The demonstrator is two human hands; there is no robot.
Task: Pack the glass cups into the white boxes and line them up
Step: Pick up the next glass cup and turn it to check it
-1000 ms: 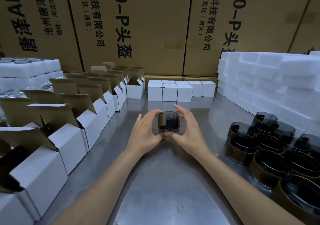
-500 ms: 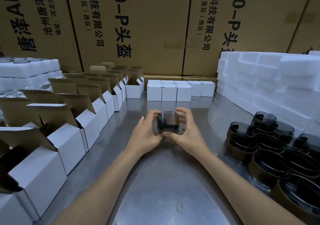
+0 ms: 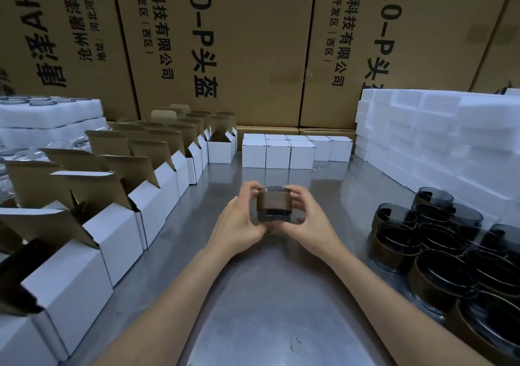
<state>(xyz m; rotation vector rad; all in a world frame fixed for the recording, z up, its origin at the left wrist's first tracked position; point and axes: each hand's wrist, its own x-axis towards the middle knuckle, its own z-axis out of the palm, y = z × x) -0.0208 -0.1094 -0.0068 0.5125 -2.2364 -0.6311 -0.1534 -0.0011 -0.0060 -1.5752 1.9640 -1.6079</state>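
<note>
Far to the left of the hands, a row of open white boxes [image 3: 118, 233] stands with brown flaps raised, mouths up, probably so a cup can drop straight in. The left hand [image 3: 239, 222] curls its fingers and thumb round the left side of a dark glass cup [image 3: 274, 203], and the right hand [image 3: 306, 219] wraps the other side, so the cup is gripped between both, lifted above the metal table [image 3: 267, 295]. A brown band circles the cup; holding it from two sides likely steadies it while the band is seated. Beyond the hands, closed white boxes [image 3: 281, 153] sit lined up in rows. To the right of the right hand, more banded cups [image 3: 439, 241] wait clustered within reach, white foam blocks [image 3: 439, 140] stacked behind them.
</note>
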